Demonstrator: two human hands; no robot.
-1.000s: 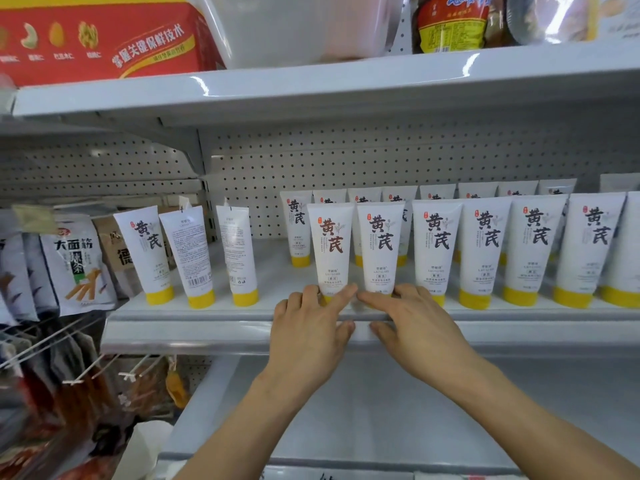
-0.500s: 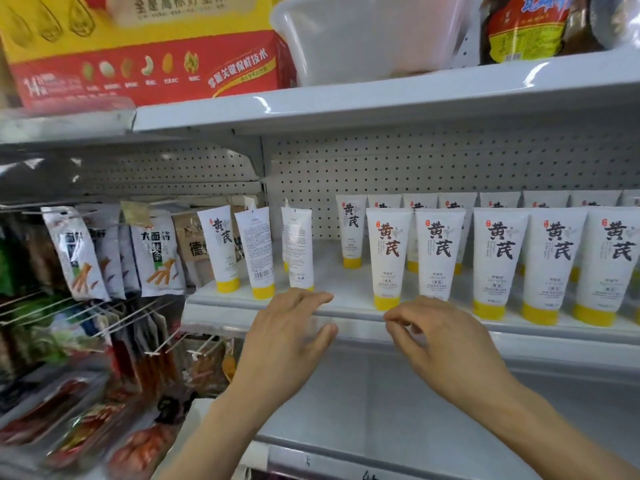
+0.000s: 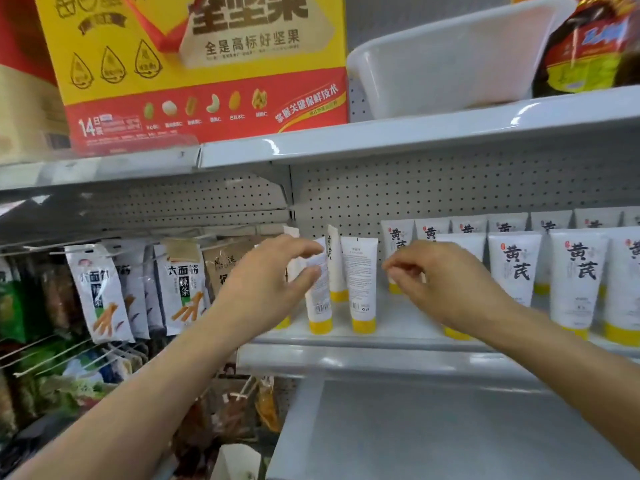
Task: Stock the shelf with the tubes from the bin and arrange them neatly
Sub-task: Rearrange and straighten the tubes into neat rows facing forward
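White tubes with yellow caps stand on the white shelf point(image 3: 381, 358). At the right they form neat rows facing forward point(image 3: 578, 275). At the left end, loose tubes stand turned, two showing their back labels point(image 3: 320, 299) point(image 3: 360, 282). My left hand point(image 3: 270, 282) is raised in front of the leftmost loose tubes, thumb and index finger spread around the top of one tilted tube and hiding another. My right hand point(image 3: 446, 282) hovers in front of the front row with fingers curled and fingertips together, holding nothing I can see. The white bin point(image 3: 450, 64) sits on the shelf above.
Snack packets point(image 3: 100, 292) hang from pegs left of the shelf. A red and yellow nut box point(image 3: 204, 64) and an oil bottle point(image 3: 588, 46) flank the bin on the upper shelf. A bare lower shelf point(image 3: 433, 427) lies below.
Both hands lifted off the shelf's front lip. My left hand rose to the loose tubes at the left end, my right hand rose beside it. The view swung left and upward.
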